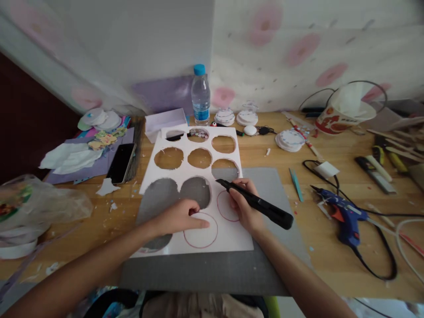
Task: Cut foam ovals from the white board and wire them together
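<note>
My right hand (247, 205) grips a black utility knife (265, 205), its narrow tip pointing up and left over a white foam board (232, 242). My left hand (187, 216) presses on the same board, its fingers curled by the edge of a hole and its thumb laid across a circle drawn in red (202, 240). Another red-outlined circle (225, 205) lies partly behind my right hand. Several round holes pierce the board. A grey cutting mat (205, 271) lies beneath it and shows through the nearer holes.
A water bottle (201, 99) stands behind the board, near stacks of white discs (289, 140). On the right lie a blue glue gun (347, 216) with its cord, turquoise tweezers (296, 184) and a tissue tub (344, 115). A phone (121, 163) and a plastic bag (49, 203) are on the left.
</note>
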`<state>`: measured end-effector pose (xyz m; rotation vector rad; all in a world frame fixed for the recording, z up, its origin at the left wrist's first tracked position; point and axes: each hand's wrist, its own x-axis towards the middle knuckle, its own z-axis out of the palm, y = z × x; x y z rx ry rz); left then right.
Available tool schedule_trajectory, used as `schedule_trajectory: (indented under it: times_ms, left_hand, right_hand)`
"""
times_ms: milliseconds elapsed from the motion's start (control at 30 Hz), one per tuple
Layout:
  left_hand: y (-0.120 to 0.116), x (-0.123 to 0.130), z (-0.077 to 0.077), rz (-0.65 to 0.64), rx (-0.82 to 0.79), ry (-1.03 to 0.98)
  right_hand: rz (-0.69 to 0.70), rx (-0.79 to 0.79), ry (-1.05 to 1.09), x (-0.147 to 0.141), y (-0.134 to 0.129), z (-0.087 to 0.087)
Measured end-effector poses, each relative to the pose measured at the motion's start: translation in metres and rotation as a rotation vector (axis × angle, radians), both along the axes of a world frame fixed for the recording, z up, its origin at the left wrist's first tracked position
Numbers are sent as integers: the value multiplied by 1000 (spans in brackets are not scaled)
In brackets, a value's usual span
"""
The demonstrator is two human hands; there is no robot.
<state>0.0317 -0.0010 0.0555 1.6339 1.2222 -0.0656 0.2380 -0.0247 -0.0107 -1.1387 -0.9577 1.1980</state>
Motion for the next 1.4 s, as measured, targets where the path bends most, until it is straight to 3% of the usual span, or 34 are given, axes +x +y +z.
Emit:
schedule_trajectory:
  times_ms: [167,333,667,900,1100,1267,1400]
  left_hand:
    - [3,6,4,201,-377,-152]
    - [5,7,-3,286,-649,-348]
    - [-1,6,-14,426,-653,-405]
    - [-1,5,-19,364,-695,-552]
    - [-5,4,-27,392,-749,-590]
    - [-5,2,-19,358,-659,-501]
    - [-1,-9,-10,258,-578,-382]
  right_hand:
    - [18,14,111,2,-1,0]
    - [33,36,105,2,-4,1]
    - [37,24,76,2,-1,-1]
    - [32,-1,28,5,0,-5]
    - [30,-21,41,6,0,-2]
    - [39,-12,70,6,0,-3]
    - [82,5,61,6,0,-4]
